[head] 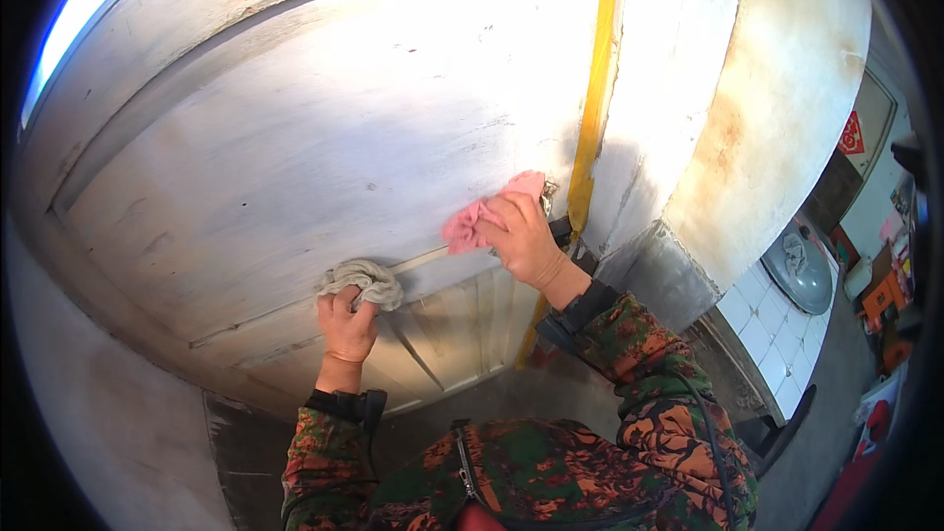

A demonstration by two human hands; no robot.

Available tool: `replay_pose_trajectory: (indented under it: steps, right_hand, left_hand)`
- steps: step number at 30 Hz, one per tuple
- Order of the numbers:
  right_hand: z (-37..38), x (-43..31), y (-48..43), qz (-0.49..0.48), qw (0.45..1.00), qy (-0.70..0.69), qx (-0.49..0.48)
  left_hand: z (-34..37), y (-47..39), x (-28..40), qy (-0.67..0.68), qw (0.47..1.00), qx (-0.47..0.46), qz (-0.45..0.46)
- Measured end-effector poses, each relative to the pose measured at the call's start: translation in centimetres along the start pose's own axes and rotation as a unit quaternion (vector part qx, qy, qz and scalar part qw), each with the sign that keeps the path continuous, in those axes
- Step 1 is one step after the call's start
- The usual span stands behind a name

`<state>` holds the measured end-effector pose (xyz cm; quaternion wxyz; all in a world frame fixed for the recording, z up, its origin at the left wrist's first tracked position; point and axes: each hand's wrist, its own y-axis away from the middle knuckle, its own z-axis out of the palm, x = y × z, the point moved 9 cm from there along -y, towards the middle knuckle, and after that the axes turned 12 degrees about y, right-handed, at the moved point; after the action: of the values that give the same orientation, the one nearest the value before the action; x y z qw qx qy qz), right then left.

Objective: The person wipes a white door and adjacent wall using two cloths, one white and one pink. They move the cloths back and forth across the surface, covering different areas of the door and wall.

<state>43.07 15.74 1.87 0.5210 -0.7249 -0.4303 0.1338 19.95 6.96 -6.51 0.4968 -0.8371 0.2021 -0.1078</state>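
A white panelled door (317, 140), scuffed and marked, stands before me. My right hand (525, 240) presses a crumpled pink cloth (466, 225) against it, close to the door's right edge. Lower and to the left, my left hand (346, 328) grips a bunched grey cloth (361, 280) at the lower part of the same panel. Just beyond the pink cloth shows part of a metal fitting (549, 195), mostly hidden by the cloth and hand.
A yellow strip (596, 88) runs down the door's right side, beside a stained white wall (767, 110). At right is a white-tiled counter (767, 332) with a round lid (800, 269) on it. Cluttered goods (885, 295) line the far right.
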Motion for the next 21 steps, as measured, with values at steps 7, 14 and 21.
replay_pose_trajectory:
  steps: [7, 14, 21]
  right_hand:
    - [-6.0, 5.3, -8.7, 0.054, 0.988, 0.05, 0.134]
    - [-0.6, 8.3, -7.6, 0.221, 0.952, -0.211, 0.017]
    - [1.4, -0.2, 1.3, 0.013, 0.998, -0.034, -0.059]
  left_hand:
    - [-0.2, -0.5, 0.5, -0.008, 1.0, 0.001, -0.005]
    - [-0.1, -0.2, 0.3, -0.022, 1.0, 0.014, -0.007]
    - [0.0, -0.1, 0.2, -0.024, 1.0, 0.01, -0.006]
